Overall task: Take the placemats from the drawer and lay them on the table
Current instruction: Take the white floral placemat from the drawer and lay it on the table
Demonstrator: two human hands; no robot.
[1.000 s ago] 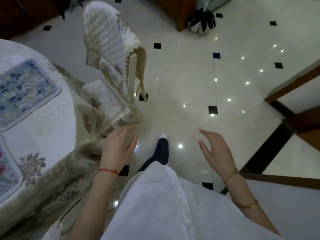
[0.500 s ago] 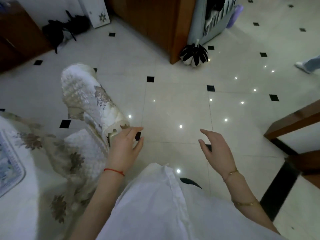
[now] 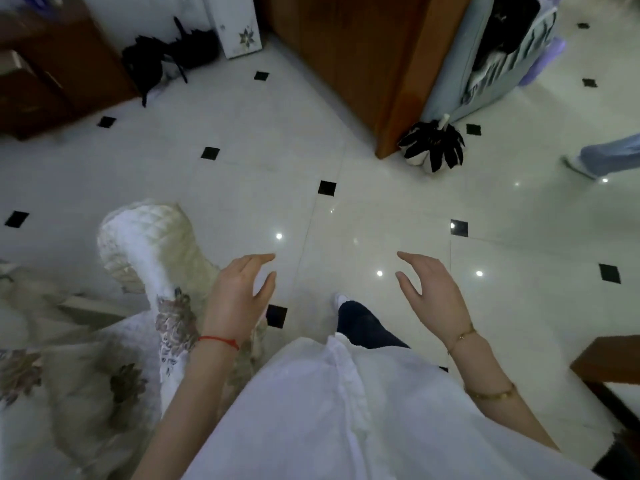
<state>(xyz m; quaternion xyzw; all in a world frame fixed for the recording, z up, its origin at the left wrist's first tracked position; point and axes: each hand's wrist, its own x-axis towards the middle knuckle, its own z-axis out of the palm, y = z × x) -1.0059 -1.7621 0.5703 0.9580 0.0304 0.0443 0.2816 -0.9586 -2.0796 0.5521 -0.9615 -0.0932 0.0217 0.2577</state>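
Both hands, left (image 3: 239,299) and right (image 3: 434,294), are held with relaxed fingers, nothing grasped, over bare floor (image 3: 381,209). A covered chair (image 3: 152,251) sits just left. Placemats cannot be seen; no writing is legible.

Glossy tiled floor (image 3: 398,209), quilted chair cover (image 3: 152,237)

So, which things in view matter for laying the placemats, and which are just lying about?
For the job: left hand and right hand, both empty; tablecloth at the table's edge. No placemat or drawer visible.

Lying about: covered chair, folded umbrella, black bag, wooden cabinet.
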